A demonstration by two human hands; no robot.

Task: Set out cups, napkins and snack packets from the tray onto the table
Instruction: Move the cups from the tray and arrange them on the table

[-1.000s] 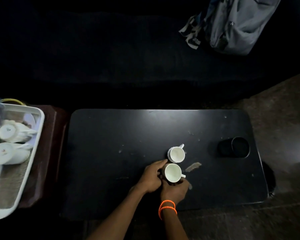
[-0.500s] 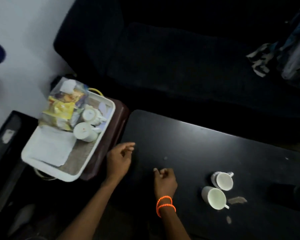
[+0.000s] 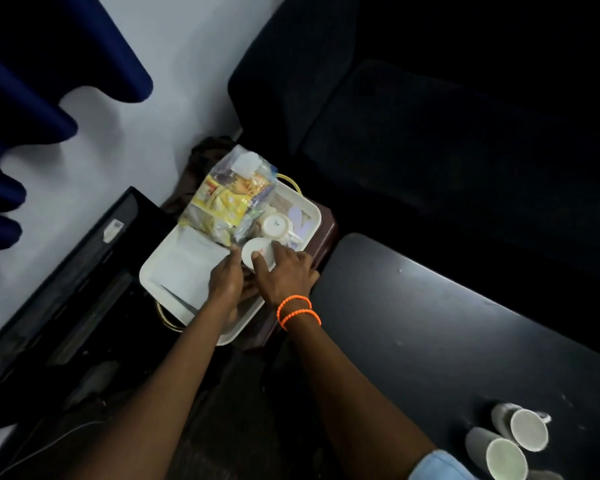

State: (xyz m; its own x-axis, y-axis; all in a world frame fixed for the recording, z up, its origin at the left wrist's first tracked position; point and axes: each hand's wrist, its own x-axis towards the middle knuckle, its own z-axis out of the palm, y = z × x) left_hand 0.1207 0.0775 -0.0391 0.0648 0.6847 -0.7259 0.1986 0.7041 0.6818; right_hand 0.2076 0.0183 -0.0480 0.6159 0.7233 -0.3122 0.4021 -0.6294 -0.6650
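Observation:
A white tray [image 3: 153, 268] rests on a brown stool to the left of the black table [image 3: 430, 323]. In the tray are a clear bag of snack packets [image 3: 226, 199], folded white napkins [image 3: 187, 268] and two white cups lying on their sides. My right hand [image 3: 284, 275], with orange bracelets at the wrist, has its fingers wrapped over the nearer cup [image 3: 257, 247]. My left hand [image 3: 226, 278] reaches beside that cup, fingertips at its left edge. The farther cup [image 3: 278, 226] lies just behind. Two white cups [image 3: 529, 433] [image 3: 503, 459] stand on the table at lower right.
The brown stool [image 3: 323, 230] touches the table's left end. A dark sofa [image 3: 430, 133] runs behind both. A black low unit [image 3: 84, 265] stands along the white wall at left, and a blue curtain [image 3: 32, 81] hangs at upper left.
My view has swung left from the table to the tray. Both hands left the cups on the table and moved onto the tray, where my right hand closed over the nearer cup.

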